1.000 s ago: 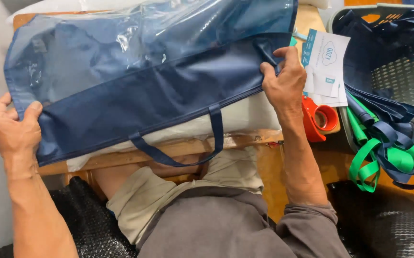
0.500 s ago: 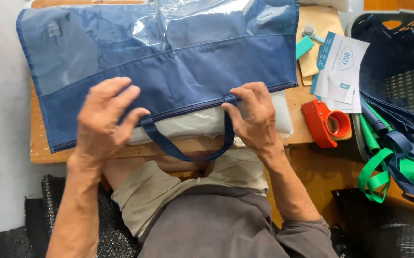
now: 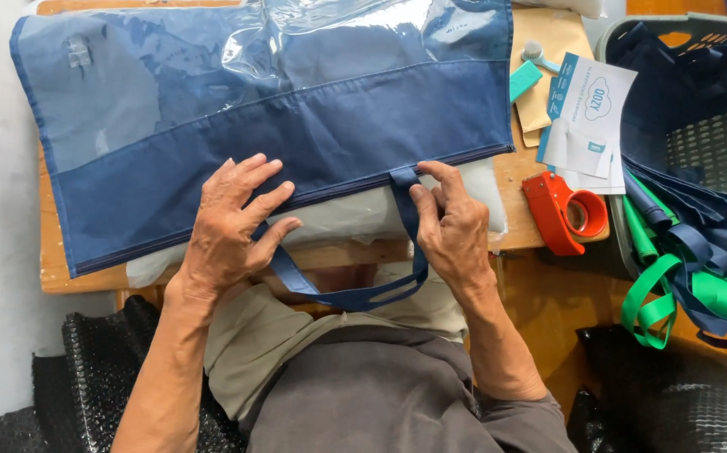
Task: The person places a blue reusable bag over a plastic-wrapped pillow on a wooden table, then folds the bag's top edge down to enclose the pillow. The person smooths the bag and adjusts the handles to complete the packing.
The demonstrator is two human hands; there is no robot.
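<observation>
We are looking down at a big navy bag [image 3: 296, 126] lying flat across the desk [image 3: 53, 273], its clear plastic upper panel shining toward the far edge and its dark cloth band running along the near edge. The left hand [image 3: 233, 226] is resting palm down on the lower hem of the bag, fingers spread and not closing on anything, with the fingertips lying across the seam. The right hand [image 3: 451, 226] is sitting just beside the right end of the handle [image 3: 355, 294], its fingers curled and pinching the strap where it meets the hem. That handle is hanging in a loop off the near edge of the desk, over the person's lap. Under the bag a white padded sheet [image 3: 338, 220] is showing along the near edge, between the two hands.

Over at the right edge of the desk, a red tape dispenser [image 3: 565, 214] is sitting near the corner, well apart from the right hand. Behind it, white and blue paper cards [image 3: 586, 117] are lying in a loose stack. Off the desk to the right, a grey basket [image 3: 707, 143] is holding more navy cloth, with green and navy straps [image 3: 682, 285] spilling over its rim.
</observation>
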